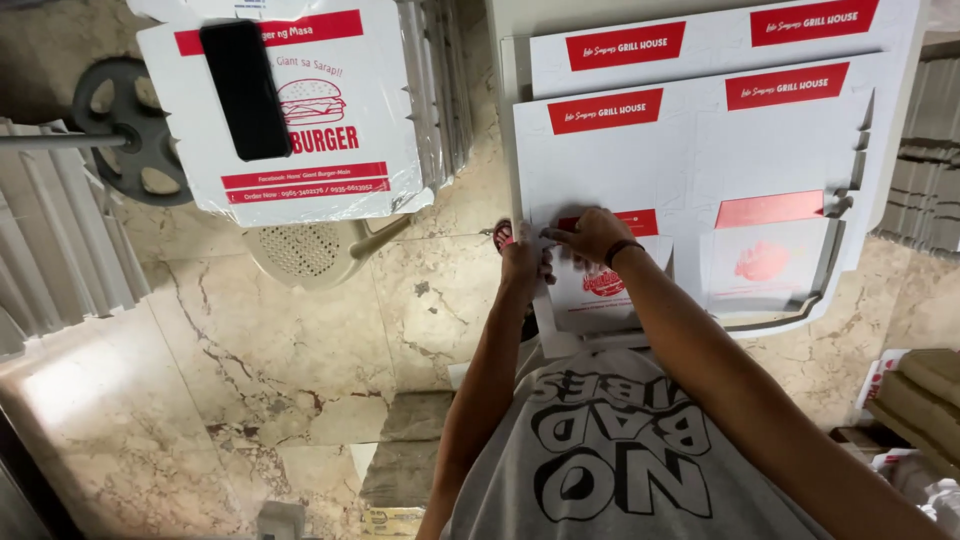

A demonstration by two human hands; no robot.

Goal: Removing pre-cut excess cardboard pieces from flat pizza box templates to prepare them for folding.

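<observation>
Head view: your left hand and right hand pinch the flat white-and-red cardboard box blank — only its near flap is bent — other folds remain.

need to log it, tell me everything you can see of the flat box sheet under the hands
The flat box sheet is white die-cut cardboard with red printed bands and a faint red round logo on one panel. It lies unfolded on top of a stack of similar sheets. The left hand and right hand press on its near-left flap, which carries a red emblem.
</observation>
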